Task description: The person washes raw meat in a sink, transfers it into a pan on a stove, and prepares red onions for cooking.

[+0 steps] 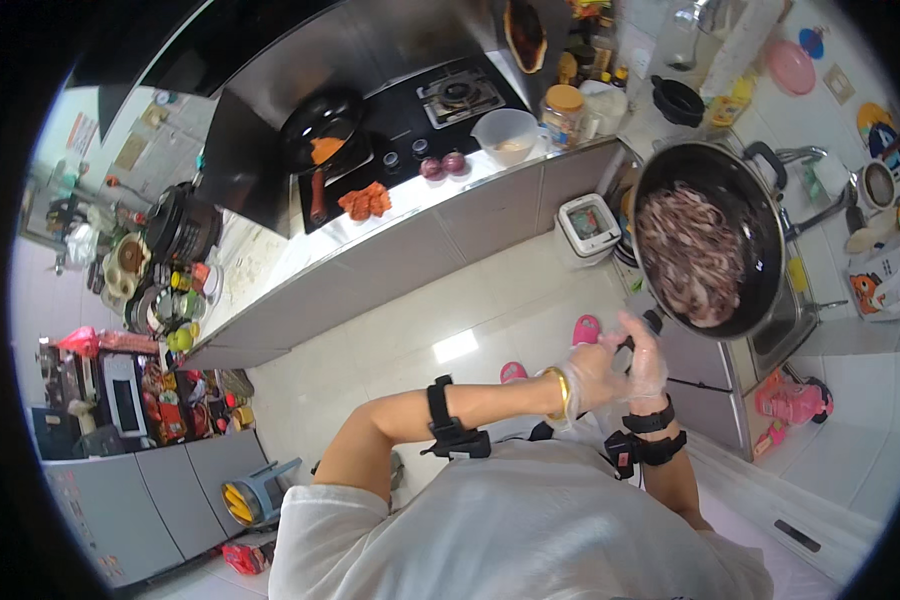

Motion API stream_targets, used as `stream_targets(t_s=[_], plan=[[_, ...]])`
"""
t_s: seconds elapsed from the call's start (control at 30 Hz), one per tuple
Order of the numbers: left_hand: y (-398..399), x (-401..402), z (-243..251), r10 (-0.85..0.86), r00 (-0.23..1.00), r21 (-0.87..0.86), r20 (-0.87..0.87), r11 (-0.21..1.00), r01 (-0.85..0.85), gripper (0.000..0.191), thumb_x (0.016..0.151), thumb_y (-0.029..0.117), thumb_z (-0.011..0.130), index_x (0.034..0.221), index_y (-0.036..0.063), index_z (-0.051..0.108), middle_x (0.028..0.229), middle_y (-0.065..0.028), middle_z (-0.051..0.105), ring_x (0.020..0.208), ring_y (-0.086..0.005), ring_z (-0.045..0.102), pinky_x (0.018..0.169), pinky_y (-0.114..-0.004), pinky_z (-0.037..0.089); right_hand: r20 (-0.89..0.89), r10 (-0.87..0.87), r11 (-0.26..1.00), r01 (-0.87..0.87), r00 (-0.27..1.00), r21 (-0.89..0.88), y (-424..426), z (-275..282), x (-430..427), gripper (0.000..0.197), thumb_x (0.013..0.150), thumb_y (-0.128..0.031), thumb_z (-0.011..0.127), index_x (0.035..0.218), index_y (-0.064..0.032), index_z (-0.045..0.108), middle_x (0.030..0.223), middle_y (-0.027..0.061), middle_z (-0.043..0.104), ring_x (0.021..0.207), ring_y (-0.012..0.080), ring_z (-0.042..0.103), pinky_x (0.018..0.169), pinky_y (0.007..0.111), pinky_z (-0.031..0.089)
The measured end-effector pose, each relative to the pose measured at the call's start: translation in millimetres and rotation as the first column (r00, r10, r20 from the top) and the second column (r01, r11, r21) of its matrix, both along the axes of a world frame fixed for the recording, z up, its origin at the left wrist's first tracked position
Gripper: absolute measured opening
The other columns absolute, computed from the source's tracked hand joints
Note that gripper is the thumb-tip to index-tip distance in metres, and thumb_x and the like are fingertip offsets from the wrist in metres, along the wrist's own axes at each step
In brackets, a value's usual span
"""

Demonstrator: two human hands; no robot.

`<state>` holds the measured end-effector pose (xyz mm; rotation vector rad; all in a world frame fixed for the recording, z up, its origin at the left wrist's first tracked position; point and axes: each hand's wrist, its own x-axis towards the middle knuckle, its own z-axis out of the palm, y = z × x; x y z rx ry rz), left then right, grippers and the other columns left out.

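Thin clear plastic gloves cover both my hands, which meet in front of my body, just below a large dark pan (709, 240) of raw, sliced, pinkish-brown meat or seafood (690, 251). My left hand (600, 375), with a gold bangle at its wrist, reaches across to my right hand (645, 360). The fingers of my right hand point up near the pan's lower handle (652, 322); whether either hand touches that handle is unclear. Overlapping fingers and glove film hide what lies between the hands.
On the counter are a wok (326, 124) holding something orange, orange-red pieces (365, 201), purple onions (442, 165), a translucent measuring jug (505, 136) and a lidded jar (562, 112). A gas burner (459, 94) stands behind. A bin (589, 225) is on the floor; a sink (784, 322) lies right.
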<state>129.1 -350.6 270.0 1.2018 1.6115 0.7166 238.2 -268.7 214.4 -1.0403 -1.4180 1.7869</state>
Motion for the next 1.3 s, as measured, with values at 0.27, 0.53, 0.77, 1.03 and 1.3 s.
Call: stream_targets(t_s=[0.27, 0.53, 0.77, 1.03, 1.3], plan=[[-70, -55, -2, 0.424, 0.902, 0.091, -0.084, 0.905, -0.416, 0.085, 0.071, 0.032, 0.07, 0.131, -0.0127, 0.03, 0.074, -0.024, 0.062, 0.07, -0.029, 0.065, 0.063, -0.035, 0.051, 0.109, 0.526, 0.715, -0.509, 0.843, 0.479, -24, -3, -97, 0.034, 0.083, -0.027, 0.055, 0.099, 0.0022, 0.059, 0.075, 0.0099, 0.061, 0.071, 0.022, 0.061, 0.069, 0.034, 0.049], [-40, -178, -18, 0.684, 0.709, 0.11, -0.173, 0.729, -0.676, 0.085, 0.072, 0.032, 0.067, 0.132, -0.0134, 0.027, 0.069, -0.0237, 0.062, 0.064, -0.0291, 0.066, 0.056, -0.035, 0.051, -0.115, 0.644, 0.743, -0.654, 0.757, -0.142, 3, -9, -273, 0.022, 0.08, -0.02, 0.06, 0.087, 0.0006, 0.062, 0.071, 0.0043, 0.06, 0.069, 0.0156, 0.057, 0.067, 0.028, 0.046], [29, -282, -60, 0.765, 0.601, 0.152, -0.232, 0.639, -0.754, 0.086, 0.069, 0.032, 0.069, 0.133, -0.0087, 0.03, 0.075, -0.0281, 0.062, 0.073, -0.035, 0.066, 0.066, -0.038, 0.051, -0.048, 0.652, 0.713, -0.633, 0.757, -0.303, 67, -28, -389, 0.024, 0.081, -0.024, 0.059, 0.08, -0.0009, 0.064, 0.068, 0.0039, 0.058, 0.067, 0.0138, 0.054, 0.066, 0.027, 0.044], [98, -377, -110, 0.798, 0.585, 0.033, -0.144, 0.595, -0.803, 0.086, 0.064, 0.041, 0.071, 0.126, -0.0097, 0.041, 0.086, -0.0304, 0.062, 0.083, -0.0385, 0.064, 0.074, -0.039, 0.051, -0.073, 0.682, 0.639, -0.641, 0.728, -0.424, 135, -66, -488, 0.018, 0.08, -0.02, 0.057, 0.077, -0.0023, 0.06, 0.069, 0.0033, 0.058, 0.066, 0.0135, 0.055, 0.066, 0.026, 0.044], [132, -436, -125, 0.779, 0.584, 0.025, -0.228, 0.604, -0.796, 0.08, 0.064, 0.04, 0.069, 0.125, -0.0068, 0.047, 0.09, -0.0323, 0.061, 0.088, -0.0401, 0.063, 0.08, -0.04, 0.05, -0.08, 0.615, 0.658, -0.566, 0.785, -0.496, 172, -110, -547, 0.017, 0.079, -0.019, 0.06, 0.084, -0.0032, 0.057, 0.068, 0.0026, 0.051, 0.065, 0.0151, 0.052, 0.064, 0.028, 0.046]])
